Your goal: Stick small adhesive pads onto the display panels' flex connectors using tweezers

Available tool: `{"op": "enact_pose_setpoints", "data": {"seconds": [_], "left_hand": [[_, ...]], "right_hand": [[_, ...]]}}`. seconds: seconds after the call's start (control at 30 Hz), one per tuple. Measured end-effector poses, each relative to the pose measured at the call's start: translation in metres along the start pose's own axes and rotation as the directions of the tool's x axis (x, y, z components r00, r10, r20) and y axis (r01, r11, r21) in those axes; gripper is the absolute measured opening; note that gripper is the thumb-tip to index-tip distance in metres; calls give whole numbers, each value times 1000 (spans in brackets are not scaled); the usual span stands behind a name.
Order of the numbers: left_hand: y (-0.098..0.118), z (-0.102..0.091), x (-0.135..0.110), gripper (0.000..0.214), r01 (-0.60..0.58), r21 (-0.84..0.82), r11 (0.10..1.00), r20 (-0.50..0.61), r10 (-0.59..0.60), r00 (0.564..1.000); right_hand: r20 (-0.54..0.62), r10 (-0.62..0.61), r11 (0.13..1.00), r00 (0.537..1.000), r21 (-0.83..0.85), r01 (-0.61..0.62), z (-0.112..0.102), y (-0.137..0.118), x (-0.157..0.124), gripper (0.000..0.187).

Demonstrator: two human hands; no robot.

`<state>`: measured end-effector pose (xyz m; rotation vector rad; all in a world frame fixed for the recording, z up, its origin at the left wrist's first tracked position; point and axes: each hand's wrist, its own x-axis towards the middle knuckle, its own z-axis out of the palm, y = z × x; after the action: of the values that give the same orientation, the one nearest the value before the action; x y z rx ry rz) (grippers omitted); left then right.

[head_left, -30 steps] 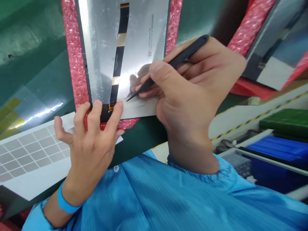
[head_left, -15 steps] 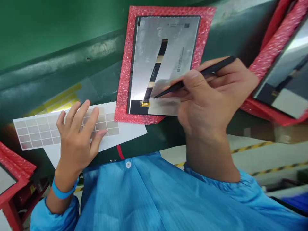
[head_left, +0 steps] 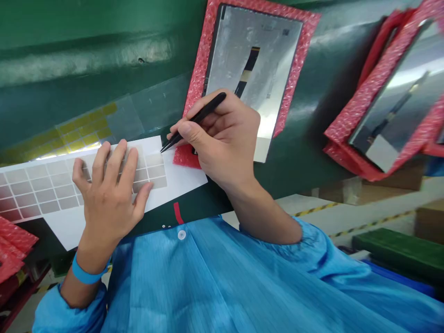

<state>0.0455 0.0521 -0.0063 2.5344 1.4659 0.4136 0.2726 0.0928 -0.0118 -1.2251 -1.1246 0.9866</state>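
Black tweezers (head_left: 197, 118) are gripped in my right hand (head_left: 229, 143), their tips at the right end of a sheet of grey rectangular stickers (head_left: 52, 185). Whether the tips touch the sheet I cannot tell. My left hand (head_left: 111, 194) lies with fingers spread on that sticker sheet. White paper (head_left: 183, 178) sticks out from beneath it. Beyond my right hand a display panel (head_left: 267, 69) rests back side up on pink bubble wrap (head_left: 199, 69). A dark flat cable (head_left: 246, 69) runs along the panel; its lower end is hidden by my right hand.
A clear sheet of yellow stickers (head_left: 86, 125) lies behind the grey one. More panels (head_left: 391, 111) in pink bubble wrap (head_left: 336, 134) are at the right. Pink wrap (head_left: 15, 245) shows at the left edge. A red tape strip (head_left: 178, 212) marks the table's near edge.
My right hand has moved left with the tweezers, from the panel's cable end to the sticker sheet. My left hand stays on the sheet. The view has shifted somewhat.
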Motion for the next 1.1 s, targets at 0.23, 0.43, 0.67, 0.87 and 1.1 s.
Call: {"op": "enact_pose_setpoints", "data": {"seconds": [0.23,0.43,0.67,0.87,1.1], "left_hand": [[3,-2,2,60,15,2,1000,27,-16,1000],[4,-3,3,61,30,3,1000,30,-30,999],[7,-9,6,61,81,3,997,70,-81,994],[24,-26,26,39,42,9,999,82,-43,996],[72,10,79,22,-143,-148,979,-167,118,979]], "right_hand": [[97,19,998,995,-57,-14,-5,1,7,39],[143,102,995,985,-16,-100,-2,3,13,51],[-42,110,986,993,132,-104,-6,-14,-2,50],[-283,81,994,956,90,-58,-74,-17,9,34],[-323,228,974,918,77,-215,-91,-8,9,26]]}}
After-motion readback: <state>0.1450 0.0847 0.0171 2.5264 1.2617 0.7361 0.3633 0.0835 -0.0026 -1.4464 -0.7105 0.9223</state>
